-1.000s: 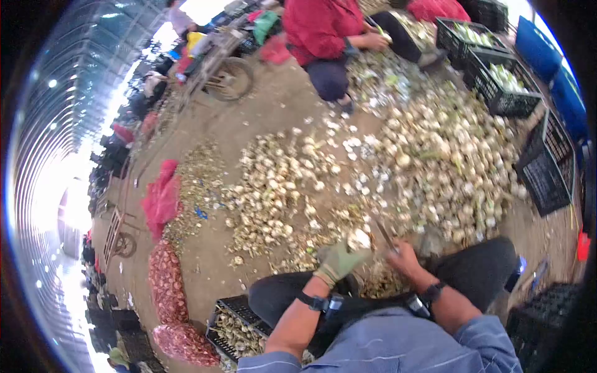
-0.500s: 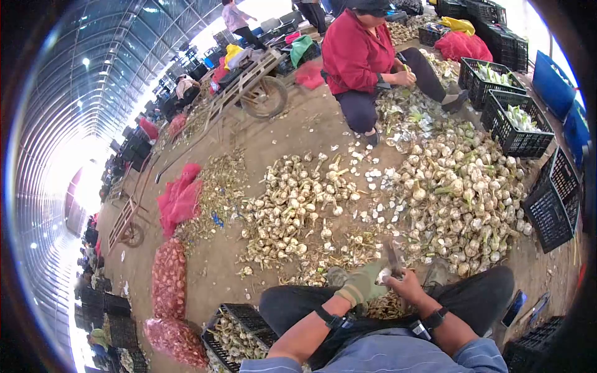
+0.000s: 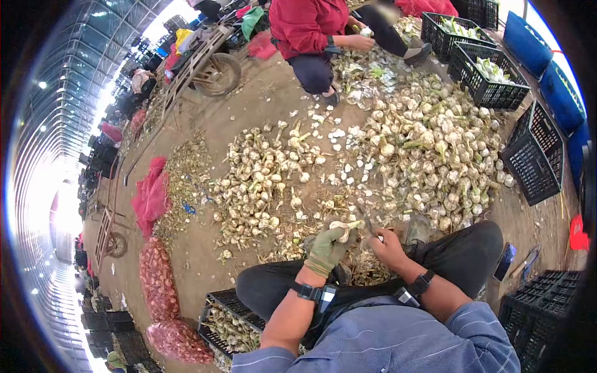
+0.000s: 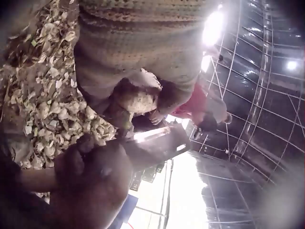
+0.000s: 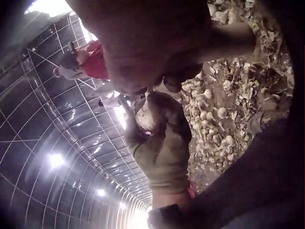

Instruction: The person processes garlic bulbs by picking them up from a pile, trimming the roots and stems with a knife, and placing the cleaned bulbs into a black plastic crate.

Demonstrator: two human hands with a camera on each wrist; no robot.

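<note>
1. Left hand (image 3: 326, 247): gloved, fingers curled round a garlic bulb (image 3: 341, 229), held above the lap between the knees. The left wrist view shows the bulb (image 4: 138, 99) seated in the glove's grip.
2. Right hand (image 3: 387, 246): bare, closed about the handle of a knife (image 3: 365, 216). Its blade (image 4: 155, 143) shows as a pale flat strip in the left wrist view.
3. Key relation: the bulb lies just left of the right hand, close to the blade. The knife's long axis runs up and away from the right hand, tip past the bulb's right side. Contact between blade and bulb cannot be told.
4. The bulb's stalk end points right, toward the knife; the left hand is the nearer, already holding it.
5. Surroundings: a garlic heap (image 3: 435, 149) on the dirt floor ahead, a crate (image 3: 219, 311) of bulbs at the left knee, and a person in red (image 3: 305, 25) beyond.
</note>
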